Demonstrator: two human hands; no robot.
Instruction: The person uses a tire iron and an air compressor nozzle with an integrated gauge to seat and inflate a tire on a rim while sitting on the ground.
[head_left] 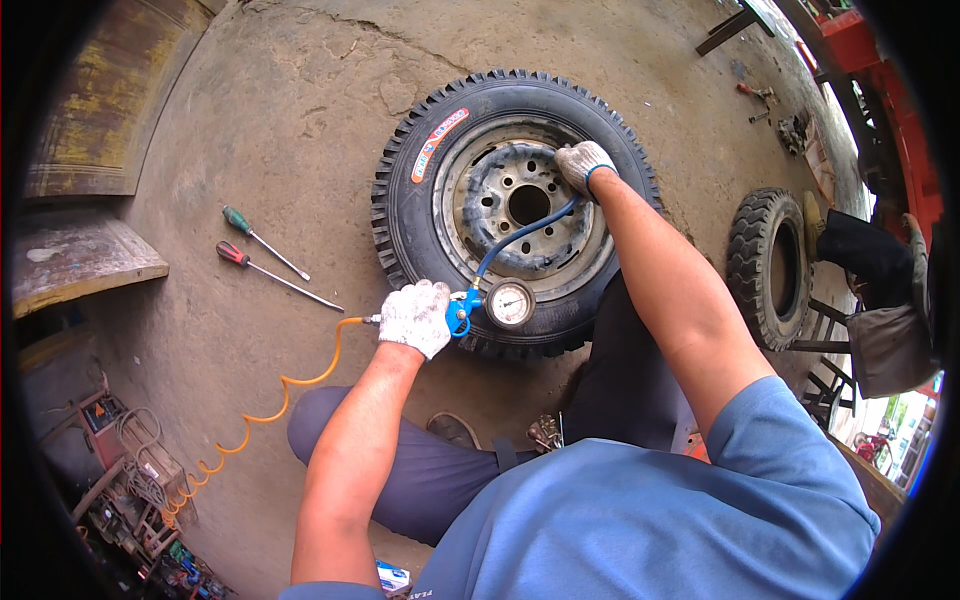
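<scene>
A mounted tire (pixel 405 200) lies flat on the floor before me, around a worn steel wheel rim (pixel 475 200). My left hand (pixel 415 318), in a speckled white glove, is closed on a blue inflator gun (pixel 463 312) with a round dial gauge (pixel 509 304), over the tire's lower left. An orange coiled hose (pixel 300 382) runs from the gun to the lower left. A blue hose (pixel 515 236) arches from it to my gloved right hand (pixel 585 165), which is closed on the hose's far end at the rim's upper right; the fitting there is hidden.
Two screwdrivers (pixel 233 254) lie left of the tire, near a wooden step (pixel 90 260). Cluttered equipment (pixel 110 425) stands lower left. At right are another tire (pixel 748 270), a dark-trousered person's leg (pixel 860 250), metal stands and scattered tools (pixel 757 95). My bent legs are below.
</scene>
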